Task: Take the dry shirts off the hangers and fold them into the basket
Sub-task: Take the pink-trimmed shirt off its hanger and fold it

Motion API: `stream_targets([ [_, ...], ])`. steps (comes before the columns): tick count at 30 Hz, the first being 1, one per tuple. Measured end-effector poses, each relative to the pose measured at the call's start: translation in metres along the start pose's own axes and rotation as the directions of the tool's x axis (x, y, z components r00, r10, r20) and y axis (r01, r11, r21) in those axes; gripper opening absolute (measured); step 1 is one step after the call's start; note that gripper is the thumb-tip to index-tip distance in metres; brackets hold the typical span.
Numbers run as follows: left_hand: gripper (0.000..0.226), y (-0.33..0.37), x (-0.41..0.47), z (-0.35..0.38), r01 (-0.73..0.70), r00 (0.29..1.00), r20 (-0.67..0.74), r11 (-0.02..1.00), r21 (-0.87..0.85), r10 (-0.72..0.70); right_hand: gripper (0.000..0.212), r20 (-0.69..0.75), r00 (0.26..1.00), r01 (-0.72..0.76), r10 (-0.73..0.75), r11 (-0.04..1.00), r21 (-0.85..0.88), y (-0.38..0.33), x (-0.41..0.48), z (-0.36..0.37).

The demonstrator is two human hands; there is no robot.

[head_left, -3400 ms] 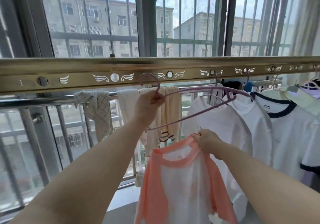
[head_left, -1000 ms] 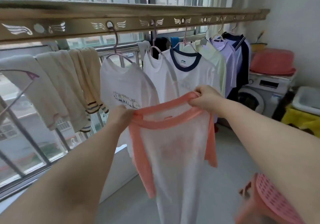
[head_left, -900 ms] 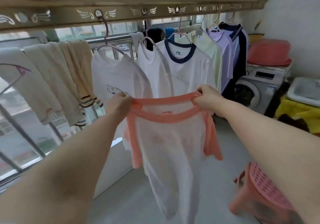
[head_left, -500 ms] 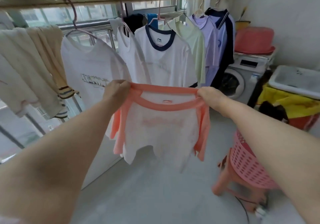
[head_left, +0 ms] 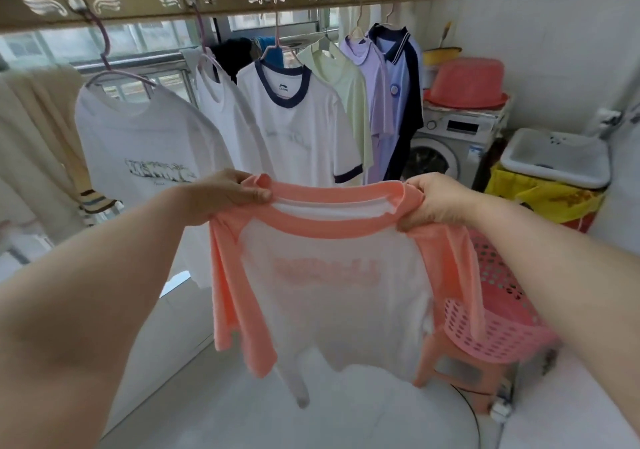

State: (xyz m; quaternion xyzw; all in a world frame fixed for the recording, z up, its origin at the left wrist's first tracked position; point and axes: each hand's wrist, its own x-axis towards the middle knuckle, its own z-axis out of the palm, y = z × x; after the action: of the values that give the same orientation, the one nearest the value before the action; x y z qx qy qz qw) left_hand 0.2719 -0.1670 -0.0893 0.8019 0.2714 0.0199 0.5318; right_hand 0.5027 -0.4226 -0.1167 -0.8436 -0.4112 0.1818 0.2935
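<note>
Double over white coral-sleeved cotton T-shirt (head_left: 332,310), shoulders pinched in left hand (head_left: 228,192) and right hand (head_left: 436,202), collar taut, then into pink perforated basket (head_left: 502,330).

The gripped shirt (head_left: 332,296) is white with salmon-pink collar, sleeves and faint lettering; beyond the grip hang a grey-printed white tee (head_left: 145,143), a navy-trimmed white tee (head_left: 298,129) and a lilac shirt (head_left: 372,77); below its right, a pink perforated basket (head_left: 498,330).

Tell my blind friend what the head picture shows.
The left hand and right hand hold up a white T-shirt with coral-pink sleeves by its shoulders. Behind hang other shirts; a pink perforated plastic basket stands at right.
</note>
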Motion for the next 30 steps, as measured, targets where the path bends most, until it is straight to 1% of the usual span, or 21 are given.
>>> stream_targets([
  [1, 0.071, 0.004, 0.0, 0.002, 0.011, 0.999, 0.048, 0.999, 0.03, -0.013, 0.02, -0.069, 0.998, -0.006, 0.003, 0.999, -0.046, 0.003, 0.001, -0.001],
  [2, 0.058, 0.007, 0.001, 0.003, 0.019, 0.997, 0.068, 0.995, 0.102, -0.026, 0.01, -0.143, 0.99, -0.023, 0.01, 0.996, -0.09, 0.006, 0.0, -0.003],
  [3, 0.043, 0.006, 0.004, 0.003, 0.034, 0.997, 0.054, 0.977, 0.209, -0.046, 0.011, -0.202, 0.979, -0.043, 0.016, 0.991, -0.129, 0.01, -0.003, -0.005],
  [5, 0.018, 0.0, 0.012, 0.0, 0.063, 0.998, -0.042, 0.907, 0.415, -0.05, 0.029, -0.253, 0.967, -0.077, 0.032, 0.982, -0.172, 0.021, -0.006, -0.01],
  [6, 0.01, -0.004, 0.015, -0.002, 0.061, 0.997, -0.076, 0.896, 0.439, -0.03, 0.032, -0.255, 0.966, -0.094, 0.05, 0.982, -0.162, 0.026, -0.008, -0.012],
  [7, 0.01, -0.008, 0.018, -0.003, 0.044, 0.995, -0.097, 0.913, 0.406, -0.005, 0.033, -0.265, 0.962, -0.103, 0.067, 0.987, -0.124, 0.031, -0.009, -0.013],
  [10, 0.018, -0.013, 0.023, 0.004, -0.01, 0.986, -0.159, 0.973, 0.231, 0.048, 0.029, -0.263, 0.955, -0.126, 0.134, 0.991, 0.047, 0.037, -0.011, -0.017],
  [13, 0.027, -0.009, 0.028, 0.018, -0.085, 0.97, -0.218, 0.992, 0.095, 0.104, 0.029, -0.3, 0.942, -0.094, 0.15, 0.977, 0.191, 0.037, -0.011, -0.016],
  [14, 0.028, -0.007, 0.03, 0.022, -0.116, 0.959, -0.251, 0.991, 0.065, 0.129, 0.03, -0.334, 0.931, -0.087, 0.148, 0.978, 0.19, 0.037, -0.012, -0.017],
  [16, 0.029, -0.001, 0.032, 0.027, -0.163, 0.933, -0.32, 0.986, 0.034, 0.165, 0.031, -0.399, 0.906, -0.1, 0.143, 0.987, 0.128, 0.038, -0.011, -0.019],
  [18, 0.027, 0.002, 0.036, 0.027, -0.174, 0.919, -0.354, 0.984, 0.039, 0.177, 0.035, -0.409, 0.9, -0.129, 0.147, 0.989, 0.072, 0.039, -0.014, -0.022],
  [19, 0.026, 0.003, 0.038, 0.027, -0.153, 0.916, -0.362, 0.985, 0.075, 0.17, 0.042, -0.398, 0.904, -0.15, 0.155, 0.988, 0.046, 0.04, -0.016, -0.024],
  [20, 0.028, 0.003, 0.04, 0.026, -0.109, 0.91, -0.383, 0.983, 0.145, 0.158, 0.049, -0.375, 0.911, -0.177, 0.17, 0.984, 0.016, 0.037, -0.02, -0.025],
  [21, 0.031, 0.004, 0.042, 0.026, -0.035, 0.894, -0.426, 0.97, 0.24, 0.137, 0.053, -0.36, 0.913, -0.21, 0.193, 0.978, -0.007, 0.037, -0.021, -0.025],
  [22, 0.035, 0.005, 0.044, 0.028, 0.048, 0.867, -0.484, 0.947, 0.317, 0.118, 0.053, -0.35, 0.91, -0.244, 0.224, 0.97, -0.012, 0.035, -0.022, -0.024],
  [23, 0.038, 0.008, 0.045, 0.032, 0.103, 0.834, -0.543, 0.937, 0.333, 0.102, 0.052, -0.345, 0.9, -0.274, 0.267, 0.961, 0.029, 0.031, -0.022, -0.021],
  [24, 0.038, 0.014, 0.047, 0.039, 0.129, 0.809, -0.583, 0.943, 0.307, 0.079, 0.048, -0.343, 0.882, -0.297, 0.322, 0.947, 0.125, 0.025, -0.019, -0.018],
  [25, 0.035, 0.021, 0.049, 0.048, 0.127, 0.801, -0.596, 0.958, 0.256, 0.053, 0.038, -0.319, 0.868, -0.302, 0.379, 0.915, 0.267, 0.019, -0.015, -0.014],
  [26, 0.03, 0.028, 0.052, 0.058, 0.102, 0.81, -0.585, 0.971, 0.216, 0.045, 0.032, -0.285, 0.865, -0.293, 0.414, 0.876, 0.384, 0.012, -0.012, -0.011],
  [27, 0.026, 0.036, 0.056, 0.07, 0.064, 0.825, -0.562, 0.978, 0.196, 0.059, 0.037, -0.253, 0.873, -0.276, 0.417, 0.851, 0.448, 0.005, -0.007, -0.007],
  [30, 0.02, 0.062, 0.059, 0.107, -0.085, 0.882, -0.432, 0.966, 0.246, 0.188, 0.042, -0.178, 0.912, -0.231, 0.37, 0.821, 0.522, -0.019, 0.001, 0.005],
])
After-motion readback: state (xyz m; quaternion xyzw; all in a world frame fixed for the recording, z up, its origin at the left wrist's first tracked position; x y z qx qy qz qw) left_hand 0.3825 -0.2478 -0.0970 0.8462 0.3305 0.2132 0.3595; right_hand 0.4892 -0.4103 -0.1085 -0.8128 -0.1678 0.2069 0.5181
